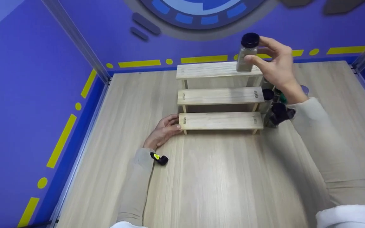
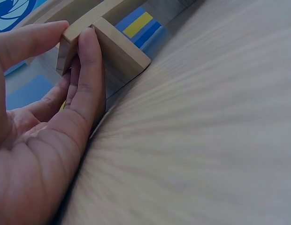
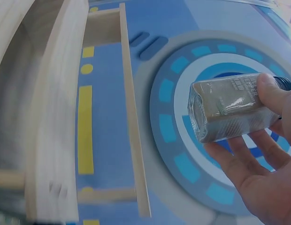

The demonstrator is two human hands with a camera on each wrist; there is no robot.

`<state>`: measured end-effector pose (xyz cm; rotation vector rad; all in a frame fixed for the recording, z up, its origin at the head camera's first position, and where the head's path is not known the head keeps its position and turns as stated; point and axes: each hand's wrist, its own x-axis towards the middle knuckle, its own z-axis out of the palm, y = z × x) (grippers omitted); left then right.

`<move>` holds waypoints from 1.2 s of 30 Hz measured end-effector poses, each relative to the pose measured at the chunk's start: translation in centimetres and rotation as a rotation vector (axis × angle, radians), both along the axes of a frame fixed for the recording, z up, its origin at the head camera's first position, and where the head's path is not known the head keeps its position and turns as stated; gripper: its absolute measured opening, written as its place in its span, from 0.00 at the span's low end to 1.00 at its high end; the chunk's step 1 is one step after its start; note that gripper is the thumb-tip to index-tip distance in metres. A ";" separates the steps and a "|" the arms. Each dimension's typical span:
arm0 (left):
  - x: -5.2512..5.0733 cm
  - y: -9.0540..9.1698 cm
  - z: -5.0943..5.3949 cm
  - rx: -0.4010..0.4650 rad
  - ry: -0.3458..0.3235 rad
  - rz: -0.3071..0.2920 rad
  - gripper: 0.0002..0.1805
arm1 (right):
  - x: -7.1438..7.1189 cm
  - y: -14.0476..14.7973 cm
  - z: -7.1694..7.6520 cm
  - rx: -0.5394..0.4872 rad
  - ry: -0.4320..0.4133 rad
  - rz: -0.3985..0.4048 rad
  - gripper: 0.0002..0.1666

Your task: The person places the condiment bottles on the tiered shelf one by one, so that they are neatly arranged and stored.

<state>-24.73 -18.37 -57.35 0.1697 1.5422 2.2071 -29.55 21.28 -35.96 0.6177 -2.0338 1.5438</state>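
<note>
A three-step wooden rack (image 1: 220,121) stands on the table. My left hand (image 1: 163,131) grips the left end of its lowest step; in the left wrist view the thumb and fingers of that hand (image 2: 56,112) pinch the step's end (image 2: 82,35). My right hand (image 1: 277,65) holds a clear, black-capped jar (image 1: 245,60) upright, over the right part of the top step in the head view. Seen from the right wrist, the jar (image 3: 230,105) has pale contents, and my right hand (image 3: 272,164) has thumb and fingers round it, apart from the rack (image 3: 56,117).
Several jars with dark lids (image 1: 278,112) stand close to the rack's right side, partly under my right forearm. One green lid (image 1: 283,98) shows among them. Blue walls (image 1: 43,79) with yellow marks border the wooden table (image 1: 214,177).
</note>
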 end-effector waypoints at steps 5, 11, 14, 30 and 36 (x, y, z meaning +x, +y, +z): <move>0.0 -0.1 -0.1 -0.005 0.016 -0.009 0.38 | -1.3 -1.8 0.0 -0.007 -0.035 0.027 0.28; 0.1 -0.2 -0.1 -0.007 0.024 -0.018 0.38 | -2.1 -4.3 0.7 -0.025 -0.121 0.049 0.28; 0.1 -0.2 -0.2 -0.003 0.021 -0.020 0.38 | -2.6 -5.5 0.9 -0.028 -0.175 0.068 0.29; 0.1 -0.2 -0.1 -0.018 0.039 -0.028 0.37 | -5.3 -11.4 -0.2 -0.014 -0.265 0.135 0.32; 0.2 -0.2 -0.1 -0.019 0.040 -0.029 0.37 | -6.0 -12.8 -1.4 0.004 -0.276 0.133 0.32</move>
